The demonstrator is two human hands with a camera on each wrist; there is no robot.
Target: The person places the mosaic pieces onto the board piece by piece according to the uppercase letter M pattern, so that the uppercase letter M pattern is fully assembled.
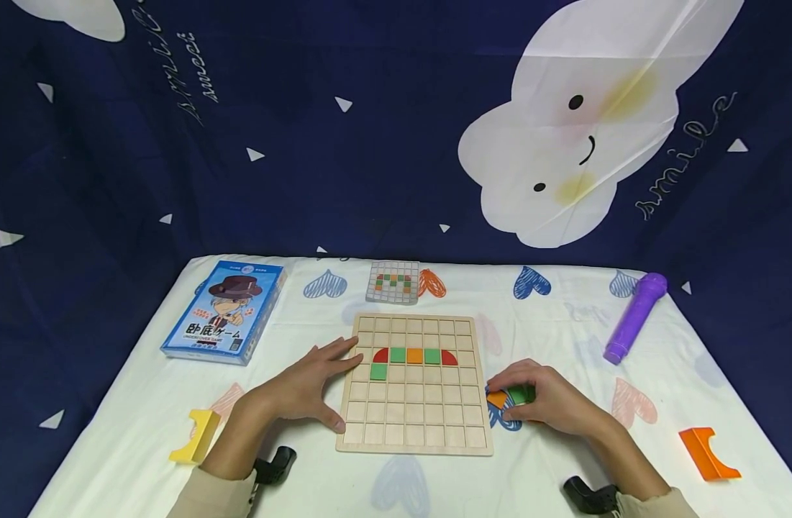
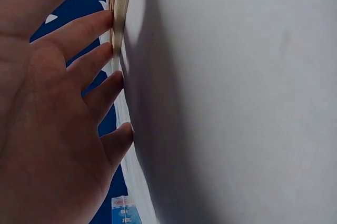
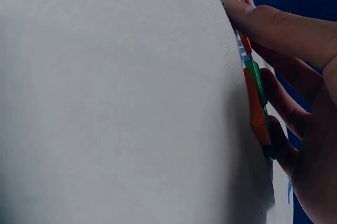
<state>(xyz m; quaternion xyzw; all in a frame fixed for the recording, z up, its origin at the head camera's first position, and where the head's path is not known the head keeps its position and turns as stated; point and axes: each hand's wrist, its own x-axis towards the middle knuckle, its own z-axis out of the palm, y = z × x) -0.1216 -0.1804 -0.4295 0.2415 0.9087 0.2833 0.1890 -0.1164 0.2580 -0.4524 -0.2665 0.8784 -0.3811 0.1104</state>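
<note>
A wooden grid board lies on the white cloth. One row on it carries a red quarter-round tile, a green tile, an orange tile, another green and another red quarter-round; a further green tile sits below the left end. My left hand spreads its fingers along the board's left edge, fingertips touching it. Right of the board, my right hand reaches around loose tiles, an orange one and green ones among them. Its fingers partly hide them; thumb and fingertips stand apart.
Behind the board lies a small pattern card. A blue game box is at the back left, a purple cylinder at the back right. A yellow arch block lies front left, an orange one front right.
</note>
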